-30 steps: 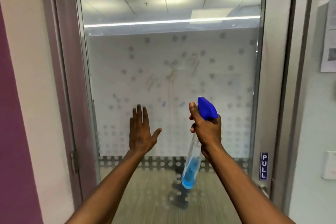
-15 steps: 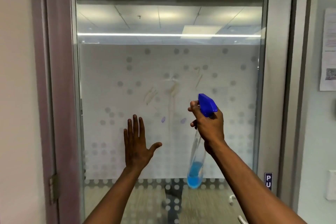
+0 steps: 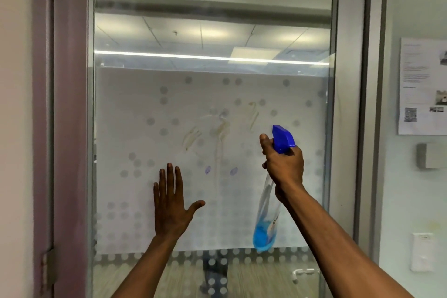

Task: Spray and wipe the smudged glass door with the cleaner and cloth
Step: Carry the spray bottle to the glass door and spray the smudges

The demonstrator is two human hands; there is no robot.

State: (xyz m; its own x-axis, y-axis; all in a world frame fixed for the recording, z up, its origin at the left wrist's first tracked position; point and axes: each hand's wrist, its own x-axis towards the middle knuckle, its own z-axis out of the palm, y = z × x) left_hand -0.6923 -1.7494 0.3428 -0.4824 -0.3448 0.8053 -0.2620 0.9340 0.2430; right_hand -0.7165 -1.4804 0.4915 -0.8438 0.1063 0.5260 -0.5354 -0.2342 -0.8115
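We grip the spray bottle (image 3: 268, 203) by its neck in our right hand (image 3: 284, 167), aimed at the glass door (image 3: 210, 38) smudges (image 3: 219, 130) mid-pane. Nearly empty, likely light, slick plastic. Left hand (image 3: 170, 210) open, flat. No cloth visible.

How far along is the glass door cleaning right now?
Early stage. The right hand holds the spray bottle raised toward the glass door. The left hand is open and empty near the pane. The brownish smudges are all unwiped, and no wet spray is clearly visible. Spraying and all wiping remain; no cloth is in view.
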